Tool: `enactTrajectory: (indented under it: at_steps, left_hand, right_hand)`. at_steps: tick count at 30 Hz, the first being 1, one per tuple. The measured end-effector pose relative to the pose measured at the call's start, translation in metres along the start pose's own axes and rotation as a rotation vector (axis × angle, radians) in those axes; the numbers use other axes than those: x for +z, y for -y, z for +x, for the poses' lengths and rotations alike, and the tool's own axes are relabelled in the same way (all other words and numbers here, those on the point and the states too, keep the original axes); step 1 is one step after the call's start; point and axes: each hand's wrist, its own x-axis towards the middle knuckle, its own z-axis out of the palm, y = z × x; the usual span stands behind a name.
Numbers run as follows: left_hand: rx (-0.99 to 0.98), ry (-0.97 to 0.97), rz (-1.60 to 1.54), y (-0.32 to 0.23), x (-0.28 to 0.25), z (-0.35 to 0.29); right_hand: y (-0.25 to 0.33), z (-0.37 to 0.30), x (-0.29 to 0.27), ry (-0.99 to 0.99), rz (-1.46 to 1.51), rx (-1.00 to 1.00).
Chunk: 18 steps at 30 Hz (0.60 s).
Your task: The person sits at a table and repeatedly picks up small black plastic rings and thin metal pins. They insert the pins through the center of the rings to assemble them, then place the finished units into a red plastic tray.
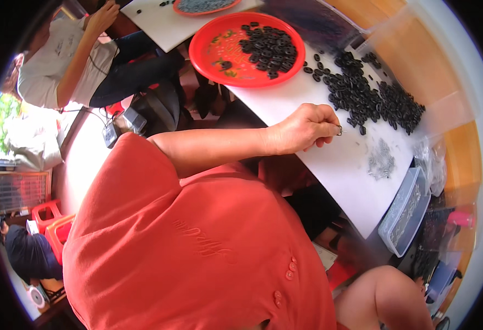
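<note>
My left hand [310,126] is held over the white table [285,102], with thumb and forefinger pinched on a small dark piece [339,130]. A thin, shiny bit seems to stick out of it; its exact kind is too small to tell. Just beyond the hand, a large heap of black oval pieces with holes [357,91] spreads across the table. To the right of my fingers lies a loose pile of small silvery metal bits [382,159]. I do not see my right hand; a bare bent limb shows at the lower right.
A red round tray [211,71] with more black pieces stands at the far table edge. A pale blue bin [401,212] sits by the table's right corner, near a clear plastic bag [437,168]. Another person [68,71] sits at the upper left, and red stools [60,231] stand at left.
</note>
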Motion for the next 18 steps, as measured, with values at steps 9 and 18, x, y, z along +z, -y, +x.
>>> enactTrajectory:
  at_steps: [9, 18]
  left_hand:
    - [0.201, 0.000, 0.051, 0.020, -0.001, 0.003]
    - [0.320, -0.006, 0.118, 0.023, -0.001, -0.002]
  right_hand:
    - [-0.014, -0.016, 0.007, 0.117, -0.046, 0.220]
    - [-0.027, -0.008, -0.012, 0.176, -0.012, 0.392]
